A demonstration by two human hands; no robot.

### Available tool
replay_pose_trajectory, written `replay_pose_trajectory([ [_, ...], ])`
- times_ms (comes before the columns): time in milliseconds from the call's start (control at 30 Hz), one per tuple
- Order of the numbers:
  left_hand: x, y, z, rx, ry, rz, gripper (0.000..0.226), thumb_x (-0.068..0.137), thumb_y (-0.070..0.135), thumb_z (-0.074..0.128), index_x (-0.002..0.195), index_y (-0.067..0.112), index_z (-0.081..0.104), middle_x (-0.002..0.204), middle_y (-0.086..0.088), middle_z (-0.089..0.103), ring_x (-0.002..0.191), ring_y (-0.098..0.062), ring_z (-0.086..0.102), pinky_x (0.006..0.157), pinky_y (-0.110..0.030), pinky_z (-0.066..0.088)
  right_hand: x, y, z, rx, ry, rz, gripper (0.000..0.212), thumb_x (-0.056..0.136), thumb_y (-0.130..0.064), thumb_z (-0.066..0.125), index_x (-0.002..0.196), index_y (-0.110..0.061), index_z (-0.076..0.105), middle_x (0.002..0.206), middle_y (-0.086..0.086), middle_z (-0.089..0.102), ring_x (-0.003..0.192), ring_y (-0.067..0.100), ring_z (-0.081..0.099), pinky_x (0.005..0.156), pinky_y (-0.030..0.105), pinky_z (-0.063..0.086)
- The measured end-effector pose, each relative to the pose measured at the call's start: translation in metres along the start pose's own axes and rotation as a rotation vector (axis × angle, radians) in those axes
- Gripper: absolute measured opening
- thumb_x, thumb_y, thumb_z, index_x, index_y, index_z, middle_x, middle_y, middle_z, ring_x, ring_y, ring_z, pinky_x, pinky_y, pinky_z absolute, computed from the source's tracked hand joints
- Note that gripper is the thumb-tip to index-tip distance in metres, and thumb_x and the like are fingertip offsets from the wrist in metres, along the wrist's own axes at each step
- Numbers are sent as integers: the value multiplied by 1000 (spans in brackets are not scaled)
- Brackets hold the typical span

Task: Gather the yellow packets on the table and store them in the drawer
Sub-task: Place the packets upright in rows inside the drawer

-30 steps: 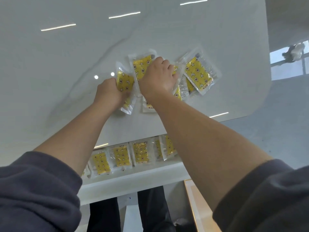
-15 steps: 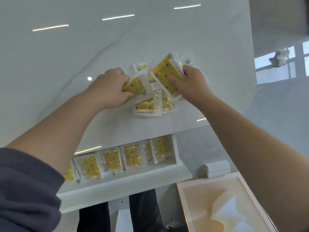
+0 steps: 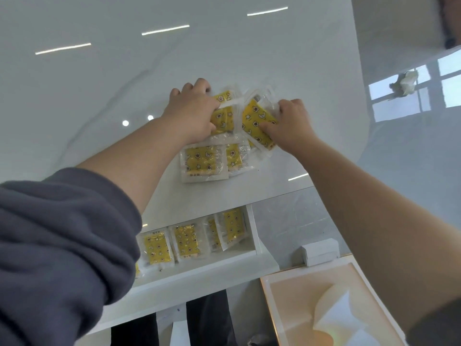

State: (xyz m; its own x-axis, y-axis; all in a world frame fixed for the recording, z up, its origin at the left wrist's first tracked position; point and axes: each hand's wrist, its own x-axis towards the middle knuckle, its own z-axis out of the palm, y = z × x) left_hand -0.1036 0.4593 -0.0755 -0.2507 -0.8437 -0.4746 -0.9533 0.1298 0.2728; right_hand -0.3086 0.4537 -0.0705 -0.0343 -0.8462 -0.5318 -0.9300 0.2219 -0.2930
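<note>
Clutching yellow packets (image 3: 203, 162) on glossy white table (image 3: 99, 96), left hand (image 3: 192, 113), right hand (image 3: 291, 123), drawer (image 3: 199, 273) below.

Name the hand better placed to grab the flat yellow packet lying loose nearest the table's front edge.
Left, probably. The left hand sits just beyond that clear-wrapped yellow packet; the right hand is farther off, pinching a tilted yellow packet.

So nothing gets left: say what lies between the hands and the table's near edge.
Head view: two packets lie flat there, left packet and right packet, below the left hand and right hand; then bare table.
</note>
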Motion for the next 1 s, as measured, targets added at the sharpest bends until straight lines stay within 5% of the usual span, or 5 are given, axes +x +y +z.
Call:
replay_pose_trajectory([
  [267, -40, -11, -5, -321, 237, -119, 22, 89, 30, 60, 87, 11, 50, 85, -7, 55, 86, -30, 53, 87, -41, 35, -48, 1, -1, 376, 227, 63, 36, 87, -21, 62, 71, -21, 30, 67, -7, 36, 55, 9, 29, 43, 15, 30],
  [433, -110, -40, 4, -649, 176, -200, 29, 89, 25, 63, 92, 5, 42, 80, -11, 53, 69, -25, 48, 60, -36, 38, -94, -9, 15, 580, 329, 151, 37, 91, -20, 63, 73, -22, 31, 68, -9, 37, 55, 6, 31, 46, 10, 34],
  [600, -174, -87, 34, -710, 29, -279, 29, 90, 26, 65, 101, 18, 40, 83, -2, 55, 71, -17, 53, 57, -29, 39, -137, -25, 28, 639, 542, 220, 26, 93, -18, 61, 84, -15, 37, 72, -12, 45, 61, 3, 43, 60, 21, 47],
  [733, -230, -116, 67, -824, -68, -310, 49, 88, 24, 68, 127, 26, 38, 91, -1, 63, 82, -16, 61, 67, -27, 46, -182, -59, 63, 635, 445, 195, 23, 91, -19, 63, 88, -10, 42, 73, -8, 47, 62, 7, 42, 53, 10, 40],
  [1000, -331, -182, 138, -805, -232, -349, 19, 85, 20, 68, 84, 35, 57, 86, 11, 64, 80, -9, 60, 68, -28, 46, -279, -120, 209, 997, -75, 314, 20, 88, -17, 67, 107, -21, 60, 104, 3, 71, 96, 20, 70, 86, 46, 57],
])
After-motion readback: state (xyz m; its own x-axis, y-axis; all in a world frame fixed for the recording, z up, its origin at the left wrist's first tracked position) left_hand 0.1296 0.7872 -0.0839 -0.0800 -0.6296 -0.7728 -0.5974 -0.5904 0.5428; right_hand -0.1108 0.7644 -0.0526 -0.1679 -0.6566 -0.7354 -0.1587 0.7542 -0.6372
